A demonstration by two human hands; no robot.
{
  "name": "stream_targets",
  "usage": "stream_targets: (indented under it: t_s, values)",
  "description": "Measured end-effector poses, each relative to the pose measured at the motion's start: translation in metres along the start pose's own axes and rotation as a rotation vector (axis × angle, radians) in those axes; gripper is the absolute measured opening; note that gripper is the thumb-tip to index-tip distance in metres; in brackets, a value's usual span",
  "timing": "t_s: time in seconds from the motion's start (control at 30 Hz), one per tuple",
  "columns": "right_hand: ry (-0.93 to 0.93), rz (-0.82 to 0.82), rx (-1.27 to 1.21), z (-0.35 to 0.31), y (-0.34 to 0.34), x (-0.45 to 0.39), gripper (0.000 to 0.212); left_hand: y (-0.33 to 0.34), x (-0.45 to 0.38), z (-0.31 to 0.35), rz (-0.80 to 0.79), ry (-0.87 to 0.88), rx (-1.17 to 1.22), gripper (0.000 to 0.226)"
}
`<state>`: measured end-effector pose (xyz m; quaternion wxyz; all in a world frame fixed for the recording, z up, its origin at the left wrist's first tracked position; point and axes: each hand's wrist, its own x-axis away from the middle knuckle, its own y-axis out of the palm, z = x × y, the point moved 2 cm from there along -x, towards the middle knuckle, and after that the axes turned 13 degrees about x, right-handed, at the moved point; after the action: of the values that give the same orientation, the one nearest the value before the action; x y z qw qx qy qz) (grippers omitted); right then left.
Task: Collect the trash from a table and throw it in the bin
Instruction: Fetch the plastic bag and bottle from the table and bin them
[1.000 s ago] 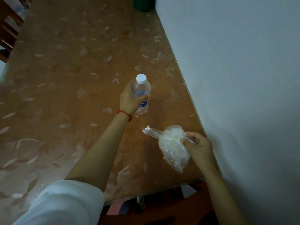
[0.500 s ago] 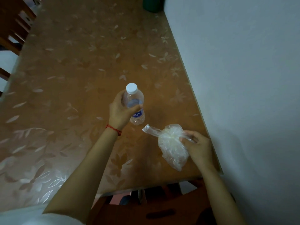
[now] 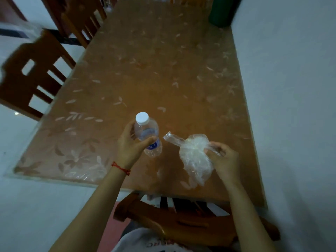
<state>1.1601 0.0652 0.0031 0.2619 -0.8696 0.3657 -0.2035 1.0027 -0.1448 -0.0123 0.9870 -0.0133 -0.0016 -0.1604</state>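
Note:
My left hand (image 3: 130, 146) grips a clear plastic water bottle (image 3: 148, 134) with a white cap and blue label, held upright above the near part of the table (image 3: 145, 73). My right hand (image 3: 224, 160) holds a crumpled clear plastic bag (image 3: 194, 157) by its bunched top; the bag hangs over the table's near right area, its twisted end pointing left toward the bottle. A red string bracelet sits on my left wrist.
The brown table has a leaf-patterned cover and stands against a pale wall on the right. A dark green container (image 3: 221, 11) stands at the table's far right corner. Wooden chairs (image 3: 34, 75) stand along the left side, and another chair (image 3: 181, 220) is tucked under the near edge.
My left hand has pulled the bottle back toward me, closer to the bag. The view has drawn back from the table, showing its near edge, the chairs and the floor.

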Motion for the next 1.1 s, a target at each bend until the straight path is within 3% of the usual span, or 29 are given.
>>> stream_targets:
  t_s: [0.63,0.83,1.1]
  values:
    - [-0.362,-0.411,-0.06,-0.09,0.076,0.041,0.021,-0.124,0.152,0.044,0.678,0.085,-0.047,0.071]
    - [-0.467,-0.553,-0.069,-0.124,0.123,0.085,0.023,-0.169,0.202,0.035,0.848,0.067,-0.09,0.062]
    - [-0.58,-0.734,-0.017,-0.147,0.201,0.178,0.023,-0.244,0.288,0.02,1.033,0.027,-0.031,0.07]
